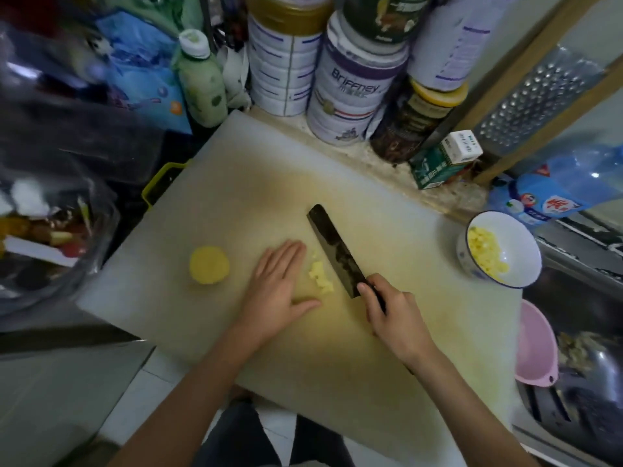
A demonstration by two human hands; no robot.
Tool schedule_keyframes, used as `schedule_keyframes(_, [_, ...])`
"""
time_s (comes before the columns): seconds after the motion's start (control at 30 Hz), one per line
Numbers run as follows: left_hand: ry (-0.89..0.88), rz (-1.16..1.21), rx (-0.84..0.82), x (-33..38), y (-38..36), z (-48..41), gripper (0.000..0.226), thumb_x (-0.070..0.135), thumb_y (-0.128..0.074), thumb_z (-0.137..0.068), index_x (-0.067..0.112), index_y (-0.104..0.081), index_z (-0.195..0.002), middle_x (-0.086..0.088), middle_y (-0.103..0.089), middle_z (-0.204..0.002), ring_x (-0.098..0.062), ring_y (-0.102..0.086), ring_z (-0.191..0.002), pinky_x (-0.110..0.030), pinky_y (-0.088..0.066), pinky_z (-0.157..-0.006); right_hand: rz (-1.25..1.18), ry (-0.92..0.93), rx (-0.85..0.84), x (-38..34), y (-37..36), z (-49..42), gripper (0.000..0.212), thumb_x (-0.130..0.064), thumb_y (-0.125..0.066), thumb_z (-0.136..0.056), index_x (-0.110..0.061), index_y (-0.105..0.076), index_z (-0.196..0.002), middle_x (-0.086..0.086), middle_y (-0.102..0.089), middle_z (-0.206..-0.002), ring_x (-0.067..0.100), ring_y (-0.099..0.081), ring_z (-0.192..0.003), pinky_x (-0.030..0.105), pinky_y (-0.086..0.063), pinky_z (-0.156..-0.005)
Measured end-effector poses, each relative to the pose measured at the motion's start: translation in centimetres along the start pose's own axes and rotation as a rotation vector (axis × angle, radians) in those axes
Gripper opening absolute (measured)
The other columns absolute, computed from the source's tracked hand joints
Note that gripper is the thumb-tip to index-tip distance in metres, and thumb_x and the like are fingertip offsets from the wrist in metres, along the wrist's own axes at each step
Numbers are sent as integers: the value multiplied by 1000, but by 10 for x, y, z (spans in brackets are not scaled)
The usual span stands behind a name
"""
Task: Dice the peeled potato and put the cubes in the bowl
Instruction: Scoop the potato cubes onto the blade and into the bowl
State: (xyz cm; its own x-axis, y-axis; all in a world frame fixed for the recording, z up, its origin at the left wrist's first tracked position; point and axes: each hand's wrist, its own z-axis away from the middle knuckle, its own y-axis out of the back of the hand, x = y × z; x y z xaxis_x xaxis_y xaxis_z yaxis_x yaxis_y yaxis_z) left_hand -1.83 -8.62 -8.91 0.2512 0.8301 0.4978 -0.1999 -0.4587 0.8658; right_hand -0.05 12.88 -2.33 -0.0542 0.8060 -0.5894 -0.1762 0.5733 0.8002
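Two hands are working over one white cutting board (323,362). The left hand (279,284) is lying flat, fingers straight and together, thumb spread, holding nothing, just beside one small heap of potato cubes (320,276). The right hand (394,315) is curling round the handle of one cleaver (337,251), its blade standing just right of the heap. One uncut potato piece (209,269) is sitting towards the board's left edge, apart from the left hand. One bowl (519,254), holding more cubes, is sitting at the right edge. Bare board is lying open along the near edge and far left corner; tins (350,92) are crowding the far edge.
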Motion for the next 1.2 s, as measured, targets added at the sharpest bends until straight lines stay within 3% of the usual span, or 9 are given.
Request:
schedule_keyframes(0.1, [-43, 23, 8, -4, 1, 2, 93, 68, -42, -79, 4, -36, -145, -12, -38, -151, -25, -32, -141, -39, -12, -116, 40, 3, -30, -1, 5, 15, 29, -43, -38, -94, -20, -54, -87, -10, -44, -49, 8, -43, -42, 21, -31, -46])
schedule_keyframes(0.2, [-69, 16, 15, -6, 1, -1, 91, 63, -55, -76, 3, -39, -143, -12, -42, -148, -26, -37, -138, -39, -14, -115, 64, -47, -31, 0, 15, 28, 28, -47, -37, -91, -25, -52, -84, -4, -44, -48, 12, -43, -41, 24, -36, -46])
schedule_keyframes(0.27, [-86, 10, 32, -6, 1, -5, 95, 57, -72, -69, 4, -42, -141, -11, -45, -146, -27, -40, -136, -36, -16, -113, -28, -141, 8, -7, 16, 36, 26, -43, -40, -93, -23, -53, -83, 7, -48, -50, 17, -43, -40, 31, -41, -47])
schedule_keyframes(0.33, [-117, 37, 41, -7, 4, -11, 97, 53, -78, -66, 6, -41, -143, -9, -44, -147, -27, -39, -136, -34, -16, -110, -211, -264, 95, -17, 9, 44, 24, -31, -43, -98, -16, -53, -82, 13, -49, -49, 20, -43, -38, 29, -39, -43])
schedule_keyframes(0.5, [-210, 68, -43, -10, 18, -33, 95, 48, -81, -67, 7, -40, -143, -8, -45, -140, -27, -36, -130, -30, -23, -109, -346, -469, 204, -29, -29, 70, 27, -25, -40, -101, -11, -49, -79, 14, -49, -53, 18, -42, -39, 26, -37, -40])
schedule_keyframes(0.67, [-263, 127, -153, -6, 19, -41, 81, 37, -81, -71, 9, -46, -139, -7, -45, -128, -22, -38, -123, -25, -26, -106, -434, -625, 281, -51, -70, 78, 27, -26, -34, -102, -12, -42, -81, 8, -46, -58, 21, -46, -47, 43, -43, -45])
schedule_keyframes(0.87, [-150, 256, -240, 8, 21, -39, 69, 18, -77, -79, 9, -44, -139, -5, -41, -124, -20, -48, -115, -30, -37, -106, -508, -638, 293, -77, -86, 64, 26, -22, -31, -102, -13, -39, -79, 3, -43, -57, 5, -40, -40, 22, -37, -40])
schedule_keyframes(1.0, [-92, 233, -371, 13, 31, -55, 81, 14, -78, -77, 7, -33, -145, -9, -42, -127, -24, -50, -115, -36, -42, -102, -521, -653, 261, -76, -84, 56, 26, -23, -31, -103, -16, -37, -78, 5, -44, -54, 10, -41, -36, 28, -39, -37])
schedule_keyframes(1.2, [-134, 145, -378, 17, 35, -66, 53, 13, -79, -75, 3, -53, -121, -6, -37, -120, -21, -54, -96, -35, -46, -91, -616, -703, 245, -69, -80, 55, 27, -24, -31, -103, -10, -35, -81, 8, -41, -56, 19, -42, -35, 29, -39, -36])
